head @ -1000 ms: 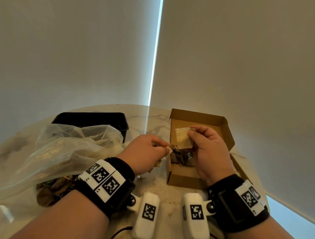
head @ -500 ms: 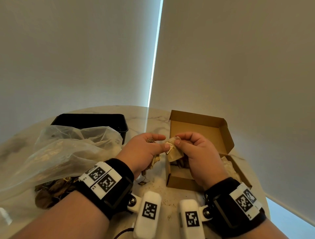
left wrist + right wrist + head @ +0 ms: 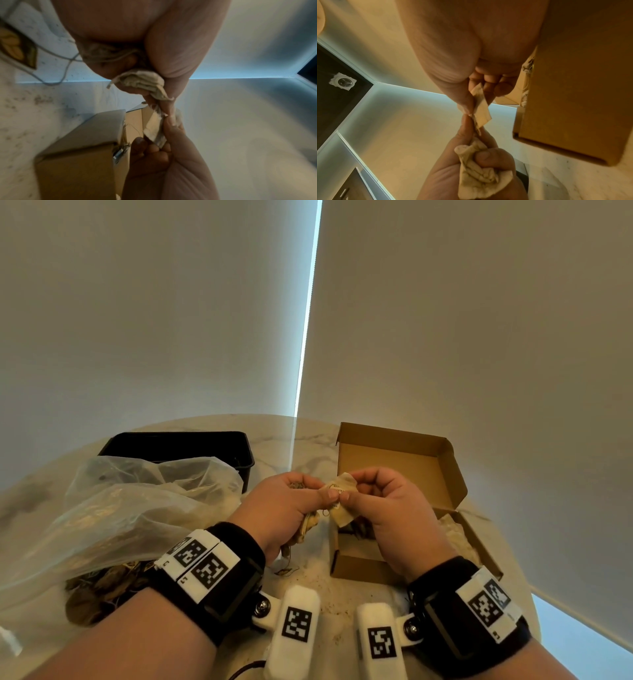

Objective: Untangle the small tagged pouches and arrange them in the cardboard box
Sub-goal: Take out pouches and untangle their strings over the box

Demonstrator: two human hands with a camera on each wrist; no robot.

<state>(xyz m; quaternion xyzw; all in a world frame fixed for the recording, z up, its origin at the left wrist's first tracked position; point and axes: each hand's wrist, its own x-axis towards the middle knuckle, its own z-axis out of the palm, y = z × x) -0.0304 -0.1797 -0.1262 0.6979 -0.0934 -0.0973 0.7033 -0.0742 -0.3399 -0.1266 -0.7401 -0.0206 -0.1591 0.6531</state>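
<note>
A flat pale pouch (image 3: pixel 342 498) hangs between both hands above the front left corner of the open cardboard box (image 3: pixel 387 460). My right hand (image 3: pixel 352 495) pinches it between thumb and forefinger, plainly so in the right wrist view (image 3: pixel 481 106). My left hand (image 3: pixel 322 494) pinches the pouch's near end and also grips crumpled pouches (image 3: pixel 481 174) in its palm, seen too in the left wrist view (image 3: pixel 142 82). Dark pouches (image 3: pixel 356 530) lie inside the box, partly hidden by my right hand.
A clear plastic bag (image 3: pixel 137 508) with brown pouches spilling out lies at left, with a black tray (image 3: pixel 178 443) behind it. A loose tag and string (image 3: pixel 284 571) and crumbs lie on the marble table (image 3: pixel 308 580). Pale stuffing (image 3: pixel 455 535) fills the box's right part.
My right hand has lifted the flat pouch from over the box towards my left hand. The left thumb and forefinger have taken hold of its end.
</note>
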